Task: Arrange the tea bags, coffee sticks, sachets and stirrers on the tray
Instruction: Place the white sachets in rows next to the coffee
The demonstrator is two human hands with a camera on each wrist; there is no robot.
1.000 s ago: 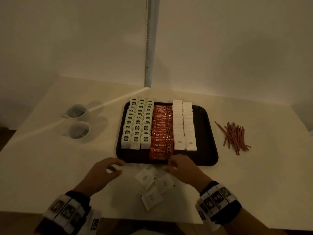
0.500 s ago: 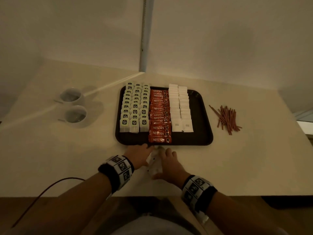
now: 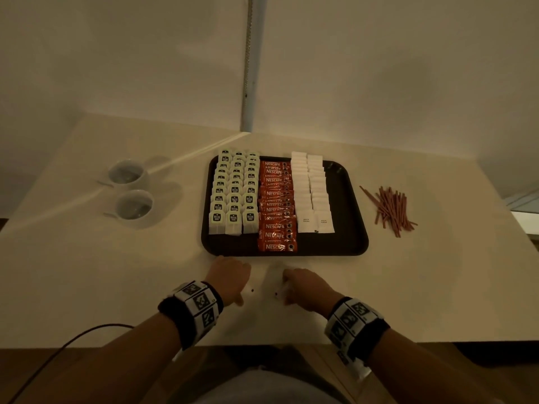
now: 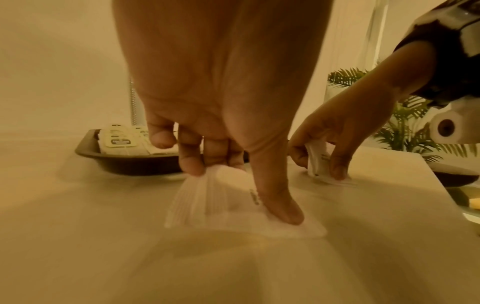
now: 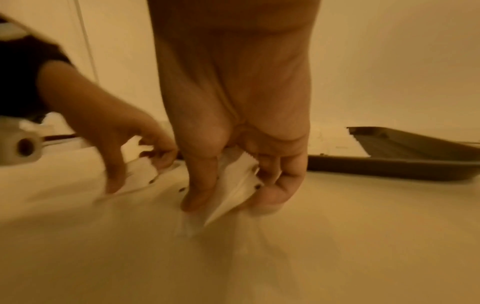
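A dark tray (image 3: 350, 199) holds rows of tea bags (image 3: 233, 196), red coffee sticks (image 3: 277, 205) and white sachets (image 3: 310, 193). In front of the tray, my left hand (image 3: 230, 278) pinches a white sachet (image 4: 233, 201) between thumb and fingers against the table. Just to its right, my right hand (image 3: 303, 287) pinches another white sachet (image 5: 233, 185), held on edge between thumb and fingers. Brown stirrers (image 3: 390, 209) lie in a loose pile on the table right of the tray.
Two white cups (image 3: 129, 188) stand left of the tray. A wall and a vertical pole (image 3: 248, 83) rise behind the table. The table's front edge (image 3: 262, 344) runs close below my wrists. A cable (image 3: 73, 339) hangs at the lower left.
The loose sachets in front of the tray have been gathered. Both hands came together over them and now each pinches one. The camera has pulled back and up.
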